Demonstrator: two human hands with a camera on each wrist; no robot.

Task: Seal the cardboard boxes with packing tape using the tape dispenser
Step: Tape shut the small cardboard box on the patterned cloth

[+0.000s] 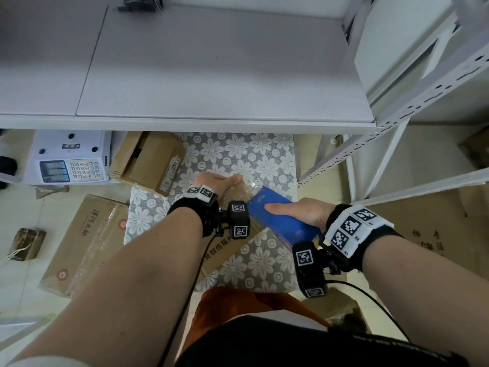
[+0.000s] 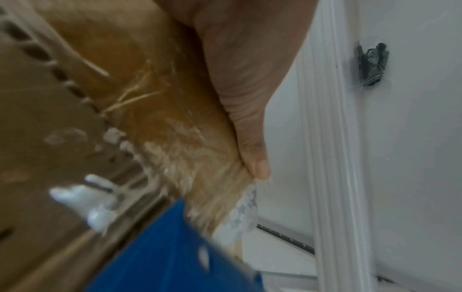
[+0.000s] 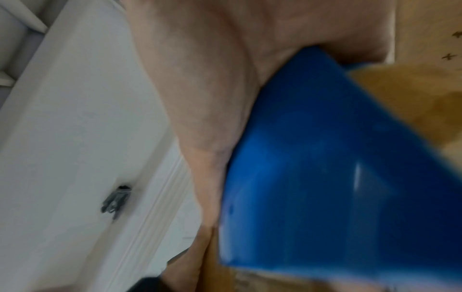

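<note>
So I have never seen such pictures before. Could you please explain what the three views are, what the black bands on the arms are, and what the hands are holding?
There is no robot here, only a person working with bare hands. The large picture comes from a camera on the head, looking down. The other two come from small black cameras strapped to each wrist, so they are very close and blurred. The black and white squares are markers on the wristbands.

The left hand presses flat on a cardboard box where clear packing tape already lies. The right hand grips a blue tape dispenser and holds it against the same box. The box rests on a flower-patterned mat on the floor, under a white table. More cardboard boxes and a white weighing scale lie around.
</note>
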